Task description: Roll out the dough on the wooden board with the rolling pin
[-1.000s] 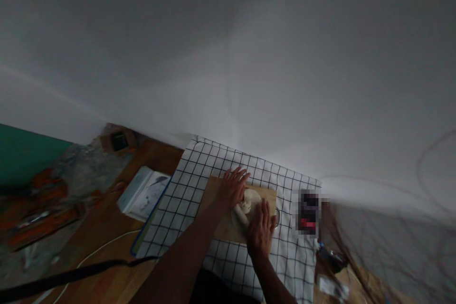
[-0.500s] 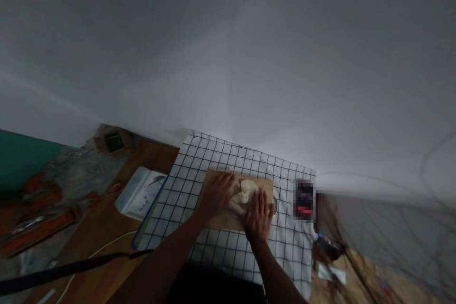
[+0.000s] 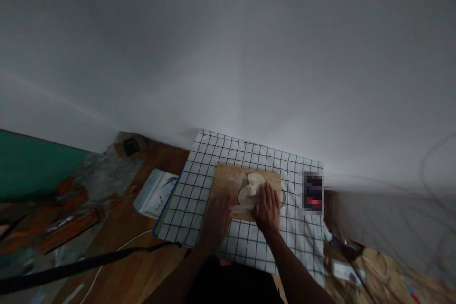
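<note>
Dough (image 3: 255,181) lies on the board (image 3: 225,178), right of centre. Long axis runs roughly 1 to 7 o'clock. From your right hand (image 3: 267,204) it sits at 10 o'clock, its edge close against your fingers; from your left hand (image 3: 218,213), at 2 o'clock and a bit apart. Right hand nearer. A pale bar (image 3: 242,210), perhaps a rolling pin, lies 9 to 3 o'clock between your hands, on the dough's 6 o'clock side.

Right fingers out straight, slightly spread, palm down, nothing clasped that shows. Left fingers point to 1 o'clock; too dim and smeared to tell how far open, or if they grip the bar's end. Both bar ends run out of sight at your hands. Ring (image 3: 283,198) at the board's 3 o'clock edge: partly hidden.
</note>
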Motion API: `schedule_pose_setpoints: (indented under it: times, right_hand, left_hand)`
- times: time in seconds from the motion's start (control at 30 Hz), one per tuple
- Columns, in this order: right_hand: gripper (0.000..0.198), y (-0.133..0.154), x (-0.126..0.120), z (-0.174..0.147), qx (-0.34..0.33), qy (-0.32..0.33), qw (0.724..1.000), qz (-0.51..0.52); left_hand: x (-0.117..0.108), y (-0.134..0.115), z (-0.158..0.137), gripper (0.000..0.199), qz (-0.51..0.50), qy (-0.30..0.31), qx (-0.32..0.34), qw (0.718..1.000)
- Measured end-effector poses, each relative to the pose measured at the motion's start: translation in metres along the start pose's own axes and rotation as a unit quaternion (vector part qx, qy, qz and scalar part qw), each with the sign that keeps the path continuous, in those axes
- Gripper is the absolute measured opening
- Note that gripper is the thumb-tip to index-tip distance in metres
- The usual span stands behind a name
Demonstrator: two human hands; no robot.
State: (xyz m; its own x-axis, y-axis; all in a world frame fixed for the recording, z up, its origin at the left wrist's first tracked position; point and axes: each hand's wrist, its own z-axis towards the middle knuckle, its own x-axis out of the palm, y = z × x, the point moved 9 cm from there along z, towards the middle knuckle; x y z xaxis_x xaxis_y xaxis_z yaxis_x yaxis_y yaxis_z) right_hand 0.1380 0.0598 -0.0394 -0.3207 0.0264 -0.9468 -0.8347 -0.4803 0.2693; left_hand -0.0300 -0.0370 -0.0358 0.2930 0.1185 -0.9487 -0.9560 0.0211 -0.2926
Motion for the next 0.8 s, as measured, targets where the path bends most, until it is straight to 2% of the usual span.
schedule_pose_setpoints:
  times: [0.1, 0.3, 0.47, 0.6, 0.7, 0.8]
  right_hand:
    - [0.065, -0.001, 0.000, 0.001, -0.003, -0.007, 1.000, 0.003]
    - [0.064, -0.001, 0.000, 0.002, 0.008, -0.009, 1.000, -0.004]
    - [0.059, 0.002, -0.007, 0.011, 0.019, 0.011, 1.000, -0.013]
    - [0.062, -0.004, -0.011, 0.019, 0.063, 0.016, 0.998, -0.010]
    - [0.064, -0.010, -0.012, 0.021, 0.091, 0.010, 0.996, 0.001]
    - [0.067, -0.013, -0.009, 0.021, 0.101, 0.013, 0.995, 0.012]
  left_hand:
    - [0.000, 0.000, 0.000, 0.064, 0.003, 0.002, -0.006, 1.000]
    - [-0.007, 0.004, 0.032, 0.061, 0.008, 0.014, 0.040, 0.999]
    - [-0.013, 0.003, 0.078, 0.056, 0.016, 0.012, 0.058, 0.998]
    - [-0.017, -0.005, 0.125, 0.055, 0.017, 0.017, 0.070, 0.997]
    - [-0.012, -0.011, 0.151, 0.054, 0.011, 0.043, 0.093, 0.995]
    - [-0.003, -0.013, 0.164, 0.054, 0.008, 0.065, 0.110, 0.992]
